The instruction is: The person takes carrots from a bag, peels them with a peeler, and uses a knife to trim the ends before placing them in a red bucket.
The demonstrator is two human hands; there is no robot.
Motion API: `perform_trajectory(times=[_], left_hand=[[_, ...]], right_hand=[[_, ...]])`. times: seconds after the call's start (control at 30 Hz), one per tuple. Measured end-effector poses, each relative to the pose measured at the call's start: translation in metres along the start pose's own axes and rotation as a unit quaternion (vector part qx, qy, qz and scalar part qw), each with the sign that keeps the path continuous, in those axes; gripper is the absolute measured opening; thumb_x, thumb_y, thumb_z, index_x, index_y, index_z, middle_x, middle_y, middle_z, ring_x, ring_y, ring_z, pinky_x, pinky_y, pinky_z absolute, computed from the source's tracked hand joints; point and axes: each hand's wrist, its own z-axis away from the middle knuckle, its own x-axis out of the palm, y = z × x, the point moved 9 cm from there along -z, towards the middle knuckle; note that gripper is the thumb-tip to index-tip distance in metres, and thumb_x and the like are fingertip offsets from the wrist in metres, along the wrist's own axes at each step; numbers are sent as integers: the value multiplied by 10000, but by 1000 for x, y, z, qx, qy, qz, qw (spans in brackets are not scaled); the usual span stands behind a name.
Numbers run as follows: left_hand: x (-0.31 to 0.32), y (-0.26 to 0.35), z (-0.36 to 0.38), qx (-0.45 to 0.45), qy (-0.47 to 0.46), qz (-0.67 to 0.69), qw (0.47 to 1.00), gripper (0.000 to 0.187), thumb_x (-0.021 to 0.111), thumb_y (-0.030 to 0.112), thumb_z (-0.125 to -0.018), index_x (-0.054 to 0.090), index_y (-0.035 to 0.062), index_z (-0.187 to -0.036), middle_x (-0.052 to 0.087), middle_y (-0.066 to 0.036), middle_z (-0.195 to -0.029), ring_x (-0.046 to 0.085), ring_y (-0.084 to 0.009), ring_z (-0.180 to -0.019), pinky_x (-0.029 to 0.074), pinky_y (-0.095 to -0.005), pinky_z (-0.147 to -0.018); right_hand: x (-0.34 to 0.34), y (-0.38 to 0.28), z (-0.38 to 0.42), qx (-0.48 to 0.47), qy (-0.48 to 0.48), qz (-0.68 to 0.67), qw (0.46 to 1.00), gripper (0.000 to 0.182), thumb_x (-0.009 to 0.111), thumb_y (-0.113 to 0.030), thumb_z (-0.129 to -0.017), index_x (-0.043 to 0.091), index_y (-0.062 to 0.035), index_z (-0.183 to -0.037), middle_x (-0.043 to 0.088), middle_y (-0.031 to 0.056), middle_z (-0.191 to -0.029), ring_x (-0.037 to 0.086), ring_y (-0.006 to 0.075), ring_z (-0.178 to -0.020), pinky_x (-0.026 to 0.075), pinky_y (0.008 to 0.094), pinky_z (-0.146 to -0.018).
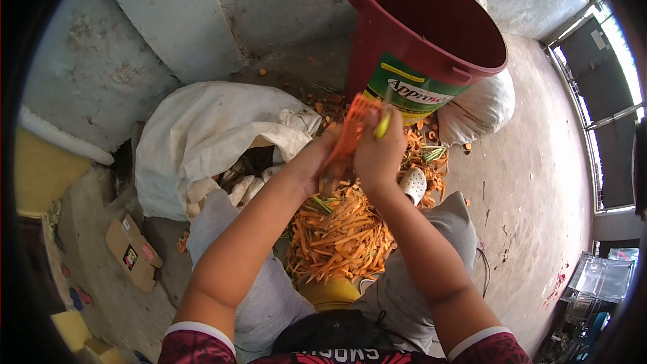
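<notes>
My left hand (322,152) is closed around the lower end of a bright orange piece with slots (352,125), held up at a slant. Right against its other side is my right hand (381,152), its fingers wrapped round a small tool with a yellow-green handle (383,125). The tool's working end is hidden behind the fingers. Below both hands, between my knees, rises a heap of orange carrot peelings (340,236) with a few green strips in it.
A big dark red bin (367,34) stands just ahead on the right, peelings scattered at its foot. White sacks lie at left (202,131) and behind the bin (482,111). Flattened cardboard (128,256) rests on the floor at left. A white clog (413,185) shows beside the heap.
</notes>
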Motion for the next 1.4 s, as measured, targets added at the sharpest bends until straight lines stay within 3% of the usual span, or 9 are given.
perform_trajectory(times=[0.13,0.33,0.43,0.53,0.6,0.87,1.2,1.3,1.4], left_hand=[[-5,-31,0,-64,-69,-81,992,412,321,395,-898,472,38,-1040,555,-55,-843,550,-131,-684,478,-246,-604],[-2,-18,18,-54,16,-219,974,412,315,423,-895,475,47,-947,483,-29,-730,468,-102,-622,430,-235,-555],[-7,-11,14,-36,-28,-137,990,386,345,438,-883,460,70,-873,447,-12,-694,437,-91,-599,407,-221,-520],[-27,-9,2,-38,71,-71,994,361,384,452,-861,442,97,-829,423,-5,-669,415,-89,-581,384,-223,-480],[-31,-9,-6,-41,65,-24,997,342,388,421,-865,483,92,-867,462,-5,-680,438,-87,-576,380,-218,-463],[-12,12,-9,43,37,53,997,325,381,357,-875,516,87,-997,593,-29,-826,584,-114,-710,497,-261,-558],[6,-9,9,-26,-17,-119,992,405,280,425,-901,473,70,-871,462,-18,-659,440,-103,-512,393,-221,-449],[11,-4,22,-32,-52,-140,988,397,293,415,-902,469,60,-873,470,-25,-671,450,-96,-522,403,-226,-455],[4,8,22,16,-16,-191,981,385,320,411,-897,468,56,-872,480,-29,-681,462,-90,-531,411,-230,-464]], right_hand=[[-42,31,-51,22,133,28,991,169,479,-165,-842,515,-2,-868,570,123,-730,551,239,-656,419,341,-608],[-81,72,-80,67,227,85,968,168,480,-153,-834,498,9,-875,569,143,-726,559,281,-639,423,355,-580],[-80,84,-86,118,188,19,975,150,486,-145,-835,495,3,-857,565,111,-735,551,217,-631,422,321,-575],[-42,60,-69,75,98,-165,978,141,486,-144,-841,496,-4,-855,550,84,-728,524,157,-627,417,293,-569],[-19,34,-50,39,37,-110,992,148,477,-156,-852,495,-11,-871,533,64,-706,498,119,-623,415,282,-563],[15,-9,4,15,-66,-88,994,210,484,-169,-844,484,-2,-971,566,178,-751,569,277,-668,434,340,-597],[-58,47,-69,39,157,2,987,217,482,-190,-842,500,8,-928,569,165,-734,563,283,-660,429,357,-600],[-87,62,-81,-18,263,154,952,184,488,-166,-838,506,5,-900,566,149,-715,556,254,-634,425,342,-593],[-96,87,-92,66,219,7,973,170,492,-155,-838,511,5,-892,561,121,-704,546,219,-619,420,320,-584]])
